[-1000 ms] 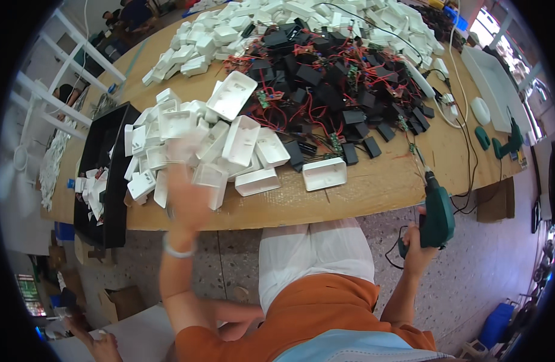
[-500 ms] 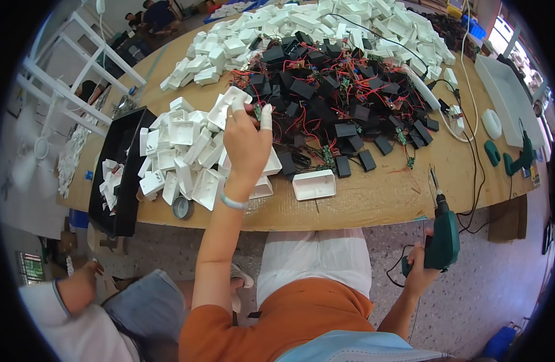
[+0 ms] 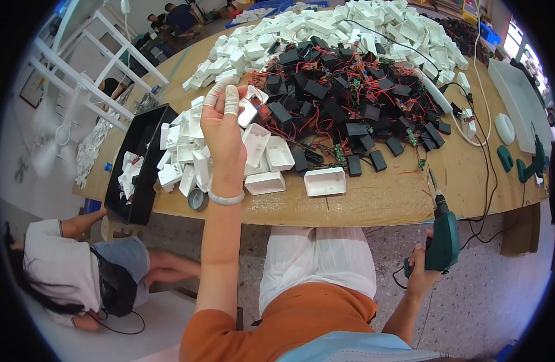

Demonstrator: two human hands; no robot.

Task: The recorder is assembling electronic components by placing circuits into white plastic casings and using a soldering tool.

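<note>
My left hand, with white covers on its fingertips, is raised over the table with its fingers pinched together. A thin red streak shows at the fingertips, but what they hold is unclear. Just right of these fingers is a white plastic case with something red inside. White cases are heaped under and left of the hand. My right hand grips a green pistol-shaped soldering gun by its handle, at the table's front edge, its slim metal tip pointing up and away.
Black boxes with red wires and green circuit boards form a large pile mid-table, with more white cases behind. One white case sits near the front edge. A black tray, cables and another green tool flank these. A seated person is at left.
My left hand has moved slightly left, with its fingers now pinched together. The view has shifted, so the table sits further right. The person at left shows more fully. My right hand keeps its hold.
</note>
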